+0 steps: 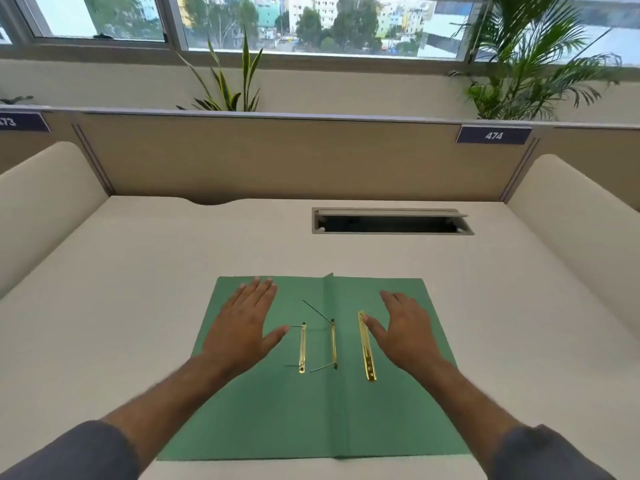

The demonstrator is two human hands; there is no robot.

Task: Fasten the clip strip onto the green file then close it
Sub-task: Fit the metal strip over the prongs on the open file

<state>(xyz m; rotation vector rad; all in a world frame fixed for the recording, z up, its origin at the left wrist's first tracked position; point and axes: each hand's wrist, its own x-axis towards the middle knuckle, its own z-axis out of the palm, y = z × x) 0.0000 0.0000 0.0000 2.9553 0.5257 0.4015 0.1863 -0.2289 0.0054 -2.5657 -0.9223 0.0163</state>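
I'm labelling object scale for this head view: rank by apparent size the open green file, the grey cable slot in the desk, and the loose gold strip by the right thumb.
1. Open green paper file, largest.
2. Grey rectangular cable slot; farther away, so unsure.
3. Loose gold metal strip, smallest.

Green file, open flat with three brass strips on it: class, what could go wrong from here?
1. The green file may slide, since the left hand and right hand lie flat, gripping nothing.
2. The thin prongs stick up bent and could miss the holes in the loose clip strip.
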